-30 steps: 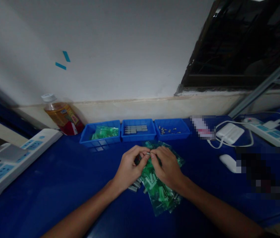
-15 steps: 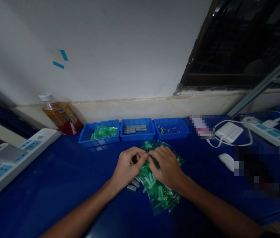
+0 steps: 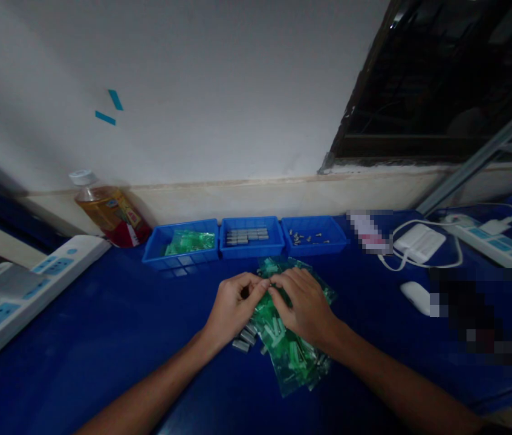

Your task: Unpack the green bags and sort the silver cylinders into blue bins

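Note:
My left hand (image 3: 236,300) and my right hand (image 3: 304,301) meet at the fingertips over a pile of green see-through plastic bags (image 3: 289,356). Both hands are closed in a pinch, thumbs against forefingers, at the upper edge of a green plastic bag (image 3: 265,311). The fingers cover most of the pinched edge. White and metallic slim pieces show through the bags under my right hand. Several grey metal cylinders (image 3: 244,339) lie loose on the blue table beside the pile, just below my left hand.
Three blue trays stand in a row behind my hands: one with green bags (image 3: 149,252), one with grey metal cylinders (image 3: 278,241), one with small screws (image 3: 340,241). A drink bottle (image 3: 113,211) and power strip (image 3: 47,284) are left; a white charger (image 3: 419,243) and mouse (image 3: 419,297) right.
Both hands stay pinched together in nearly the same place, with only a slight shift of the fingertips. The bags, trays and loose cylinders look unmoved.

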{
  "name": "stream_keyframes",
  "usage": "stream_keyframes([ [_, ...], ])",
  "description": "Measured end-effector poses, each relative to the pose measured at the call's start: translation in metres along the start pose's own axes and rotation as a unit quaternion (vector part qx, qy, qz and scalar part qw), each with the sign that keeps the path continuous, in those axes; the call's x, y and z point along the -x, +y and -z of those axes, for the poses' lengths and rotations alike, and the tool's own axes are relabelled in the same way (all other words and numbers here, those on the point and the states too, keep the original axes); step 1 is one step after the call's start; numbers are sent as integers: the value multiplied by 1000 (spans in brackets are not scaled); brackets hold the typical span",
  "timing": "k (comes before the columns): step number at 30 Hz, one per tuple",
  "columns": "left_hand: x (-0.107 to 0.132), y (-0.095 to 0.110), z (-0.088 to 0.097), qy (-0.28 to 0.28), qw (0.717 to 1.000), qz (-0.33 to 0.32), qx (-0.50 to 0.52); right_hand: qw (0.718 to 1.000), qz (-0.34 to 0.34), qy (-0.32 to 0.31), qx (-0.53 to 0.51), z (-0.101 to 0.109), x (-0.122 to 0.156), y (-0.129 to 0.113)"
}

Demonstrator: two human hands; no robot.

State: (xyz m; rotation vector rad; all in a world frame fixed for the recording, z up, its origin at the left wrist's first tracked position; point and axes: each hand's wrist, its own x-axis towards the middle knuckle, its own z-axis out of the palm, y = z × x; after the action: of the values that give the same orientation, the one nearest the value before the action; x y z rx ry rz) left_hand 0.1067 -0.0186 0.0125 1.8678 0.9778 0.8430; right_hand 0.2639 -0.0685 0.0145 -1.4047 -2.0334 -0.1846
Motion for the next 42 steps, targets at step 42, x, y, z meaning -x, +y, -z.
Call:
stream_keyframes([
  [42, -25, -33, 37, -116, 968, -118, -190, 983, 82, -153, -66, 14, -2, -12],
])
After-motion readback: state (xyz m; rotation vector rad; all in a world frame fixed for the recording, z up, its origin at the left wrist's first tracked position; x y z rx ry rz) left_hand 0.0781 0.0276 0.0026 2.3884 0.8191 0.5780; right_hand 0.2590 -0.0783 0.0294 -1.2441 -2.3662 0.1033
